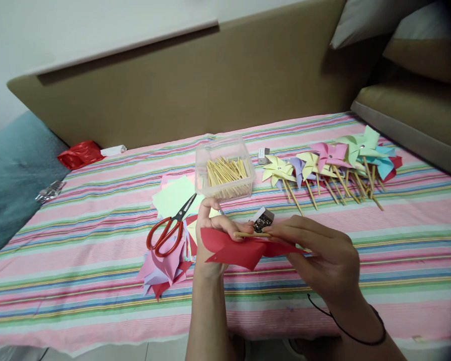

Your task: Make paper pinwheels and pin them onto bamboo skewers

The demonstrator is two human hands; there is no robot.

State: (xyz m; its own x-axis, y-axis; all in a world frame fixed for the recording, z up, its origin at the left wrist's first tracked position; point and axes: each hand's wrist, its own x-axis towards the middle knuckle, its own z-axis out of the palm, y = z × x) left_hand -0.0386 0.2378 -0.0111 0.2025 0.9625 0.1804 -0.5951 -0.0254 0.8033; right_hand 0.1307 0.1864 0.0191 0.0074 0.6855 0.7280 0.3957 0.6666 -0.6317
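A red paper pinwheel (244, 250) is held between my two hands above the cloth. A short wooden stick (253, 234) lies across its upper edge. My left hand (214, 223) is closed at the pinwheel's left side, a fingertip against the stick's left end. My right hand (325, 250) grips the right side, its fingertips at the stick's other end; part of the paper is hidden by the fingers. Just behind the stick, a small open box (263, 219) contains tiny metal pieces. Red-handled scissors (170, 228) lie left of my left hand, over paper sheets (175, 198).
A clear plastic box (225, 188) of wooden sticks stands behind my hands. Several finished pinwheels (330, 155) lie at the right. Cut paper pieces (163, 268) lie front left. A red plastic bag (80, 154) sits back left, all on a striped cloth (78, 260).
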